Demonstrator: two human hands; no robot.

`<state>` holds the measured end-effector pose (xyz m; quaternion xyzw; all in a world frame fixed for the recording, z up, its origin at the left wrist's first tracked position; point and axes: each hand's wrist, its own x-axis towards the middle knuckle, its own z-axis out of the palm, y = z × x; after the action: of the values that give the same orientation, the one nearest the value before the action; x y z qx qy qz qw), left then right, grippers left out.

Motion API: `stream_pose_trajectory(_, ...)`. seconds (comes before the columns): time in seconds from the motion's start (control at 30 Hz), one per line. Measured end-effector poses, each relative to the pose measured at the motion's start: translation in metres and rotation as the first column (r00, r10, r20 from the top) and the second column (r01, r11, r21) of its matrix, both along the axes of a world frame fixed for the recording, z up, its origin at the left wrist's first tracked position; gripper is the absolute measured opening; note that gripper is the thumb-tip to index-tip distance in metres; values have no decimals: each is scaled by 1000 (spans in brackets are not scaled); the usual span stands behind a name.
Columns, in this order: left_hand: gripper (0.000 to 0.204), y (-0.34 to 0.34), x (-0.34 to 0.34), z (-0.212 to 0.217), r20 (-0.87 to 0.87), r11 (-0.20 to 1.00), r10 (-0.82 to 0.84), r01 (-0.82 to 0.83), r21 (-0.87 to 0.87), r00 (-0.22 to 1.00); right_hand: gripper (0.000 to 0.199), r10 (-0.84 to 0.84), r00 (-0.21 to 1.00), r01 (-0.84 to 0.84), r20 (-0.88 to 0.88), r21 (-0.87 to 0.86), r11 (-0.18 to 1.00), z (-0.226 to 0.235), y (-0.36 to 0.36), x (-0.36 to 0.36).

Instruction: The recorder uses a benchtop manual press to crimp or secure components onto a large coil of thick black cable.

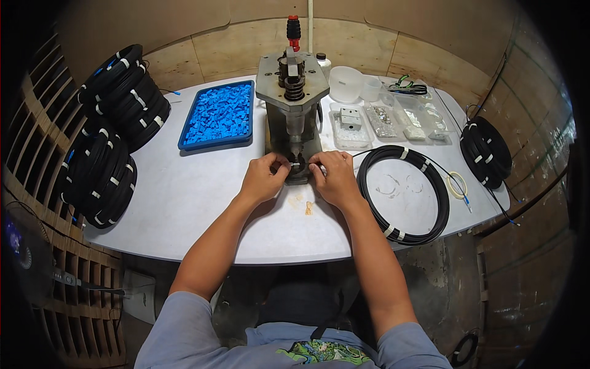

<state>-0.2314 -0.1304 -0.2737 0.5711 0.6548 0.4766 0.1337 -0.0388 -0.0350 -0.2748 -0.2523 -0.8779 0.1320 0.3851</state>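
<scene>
A grey metal bench press [279, 126] stands upright at the middle of the table. At its lower jaw my two hands meet from either side. My left hand [265, 177] is closed in a pinch beside the jaw; a small pale piece shows at its fingertips, too small to name. My right hand [335, 175] is closed at the jaw's right side, gripping the end of a thin black cable, largely hidden by the fingers. That cable runs back to a large taped coil of black cable [444, 206] lying flat to the right.
A dark blue tray [215, 146] of small blue parts lies left of the press. Stacked black cable coils [101, 178] fill the far left; another bundle [485, 150] stands at the right edge. Clear boxes of small parts [382, 120] and a translucent tub [346, 84] sit back right.
</scene>
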Motion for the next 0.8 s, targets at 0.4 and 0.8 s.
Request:
stream_pose_trajectory(0.4, 22, 1, -1, -1, 30, 1000, -17, 16, 23, 999, 8, 7, 999, -7, -43, -4, 1000, 1, 0, 0)
stream_pose_trajectory(0.8, 23, 1, 0, 0, 23, 1000, -13, 13, 21, 1000, 6, 2, 999, -2, -53, -8, 1000, 2, -1, 0)
